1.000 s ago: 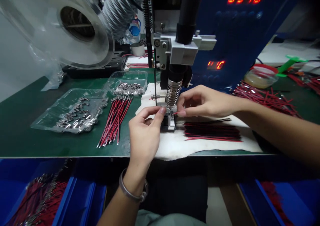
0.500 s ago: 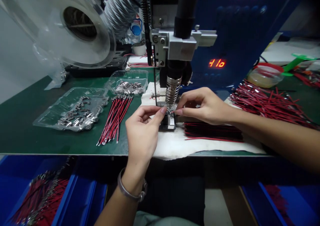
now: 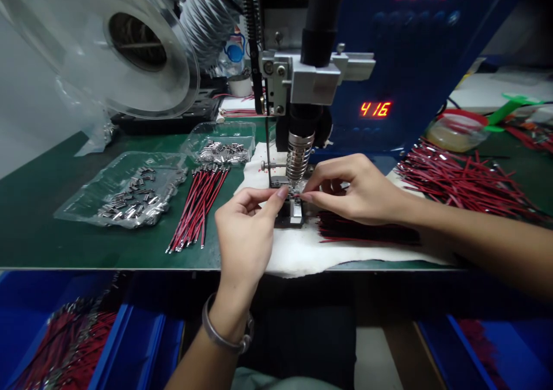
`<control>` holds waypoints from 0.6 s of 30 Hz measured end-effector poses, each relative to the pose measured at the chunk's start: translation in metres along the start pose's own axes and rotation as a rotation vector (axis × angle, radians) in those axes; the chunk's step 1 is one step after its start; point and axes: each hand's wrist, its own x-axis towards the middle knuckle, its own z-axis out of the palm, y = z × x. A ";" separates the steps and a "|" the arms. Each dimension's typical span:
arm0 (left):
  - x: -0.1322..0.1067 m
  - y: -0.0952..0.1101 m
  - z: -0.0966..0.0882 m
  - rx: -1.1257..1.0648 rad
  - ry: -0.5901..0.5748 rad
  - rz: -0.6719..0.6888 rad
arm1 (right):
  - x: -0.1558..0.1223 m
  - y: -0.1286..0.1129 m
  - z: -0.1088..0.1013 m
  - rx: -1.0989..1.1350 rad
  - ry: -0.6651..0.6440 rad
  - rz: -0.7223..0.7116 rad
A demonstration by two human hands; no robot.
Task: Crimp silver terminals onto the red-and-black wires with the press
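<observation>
My left hand (image 3: 246, 226) is closed in a pinch at the left side of a small metal fixture (image 3: 295, 210), under the machine's coiled metal tip (image 3: 298, 154). What its thumb and forefinger hold is too small to make out. From the right, my right hand (image 3: 356, 188) pinches thumb to forefinger, with a bit of red wire at the fingertips, close to the left fingertips. Most of that wire is hidden. Below my right hand, a row of red and black wires (image 3: 367, 231) lies on a white cloth (image 3: 298, 257).
On the left are a clear tray (image 3: 73, 205) of small metal cylinders, a second clear tray (image 3: 196, 136) and a bundle of red wires (image 3: 196, 205). A large wire pile (image 3: 466, 177) lies right, beside the blue machine (image 3: 367, 27). Blue bins (image 3: 125, 344) sit below the table edge.
My right hand has shifted slightly down at the fixture; my left hand has barely moved. The lower red display on the machine shows different digits.
</observation>
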 end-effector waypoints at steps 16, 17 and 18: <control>-0.001 -0.001 0.000 -0.024 -0.007 -0.007 | -0.003 -0.006 0.006 -0.025 0.086 0.047; -0.001 -0.001 0.000 -0.023 -0.006 -0.009 | -0.003 -0.006 0.007 -0.022 0.089 0.059; -0.001 -0.001 0.000 -0.023 -0.006 -0.009 | -0.003 -0.007 0.007 -0.019 0.092 0.070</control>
